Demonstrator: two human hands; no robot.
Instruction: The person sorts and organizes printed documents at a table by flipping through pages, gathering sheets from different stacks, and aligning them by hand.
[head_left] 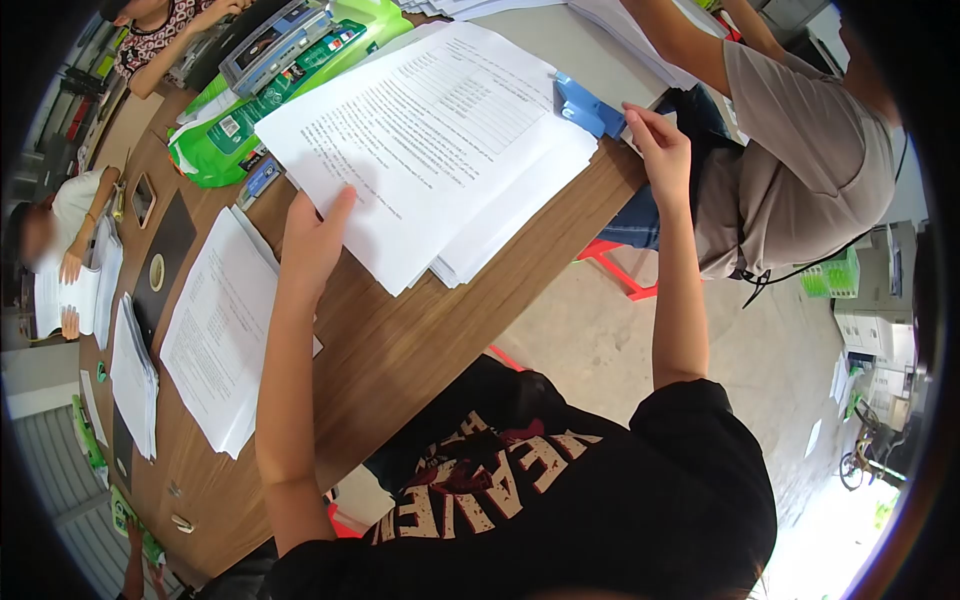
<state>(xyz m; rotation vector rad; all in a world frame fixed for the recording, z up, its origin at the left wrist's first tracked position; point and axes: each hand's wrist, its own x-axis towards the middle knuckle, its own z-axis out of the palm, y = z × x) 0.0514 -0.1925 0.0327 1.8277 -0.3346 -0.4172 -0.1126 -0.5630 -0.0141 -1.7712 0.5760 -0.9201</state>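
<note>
My left hand [315,238] is closed on the near left edge of a printed sheet stack [420,150], thumb on top. The top sheets carry text and a table, and are fanned over more white sheets [500,225] on the table. At the stack's far right corner is a blue stapler-like tool [588,108]; its exact kind is unclear. My right hand [662,150] has its thumb and index finger pinched at the tool's outer end. The fingers' hidden sides do not show.
On the wooden table [390,350] lie other paper stacks [225,330] [133,375], a phone [144,200], a small blue box [260,182] and a green package [215,150]. A person in a grey-brown shirt [800,150] sits at right; other people sit across the table.
</note>
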